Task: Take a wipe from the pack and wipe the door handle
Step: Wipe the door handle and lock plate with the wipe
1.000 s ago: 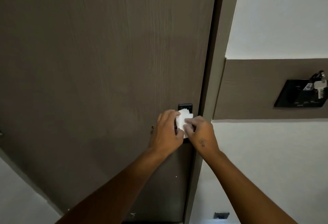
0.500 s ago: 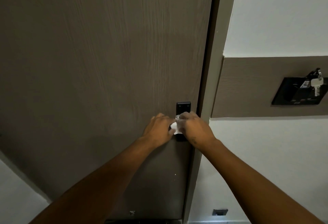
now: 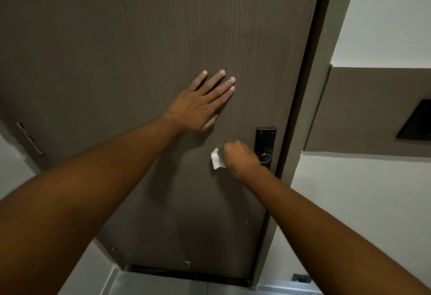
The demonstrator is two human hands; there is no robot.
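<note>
A dark brown door (image 3: 140, 38) fills most of the view. Its black lock plate (image 3: 265, 138) sits near the right edge, and the handle itself is hidden under my fist. My right hand (image 3: 242, 157) is closed around the handle with a white wipe (image 3: 217, 158) in it; a corner of the wipe sticks out to the left. My left hand (image 3: 203, 103) lies flat on the door, fingers spread, up and left of the lock. A thin wire or key ring (image 3: 265, 157) shows beside my right hand. The wipe pack is not in view.
The door frame (image 3: 310, 108) runs down the right side, with a white wall beyond it. A black wall panel (image 3: 417, 124) sits on a brown band at the far right. A hinge (image 3: 29, 138) shows at the left, and a small socket (image 3: 302, 278) low on the wall.
My left hand has let go of the wipe and moved up and left to press flat on the door. My right hand now holds the wipe alone on the handle.
</note>
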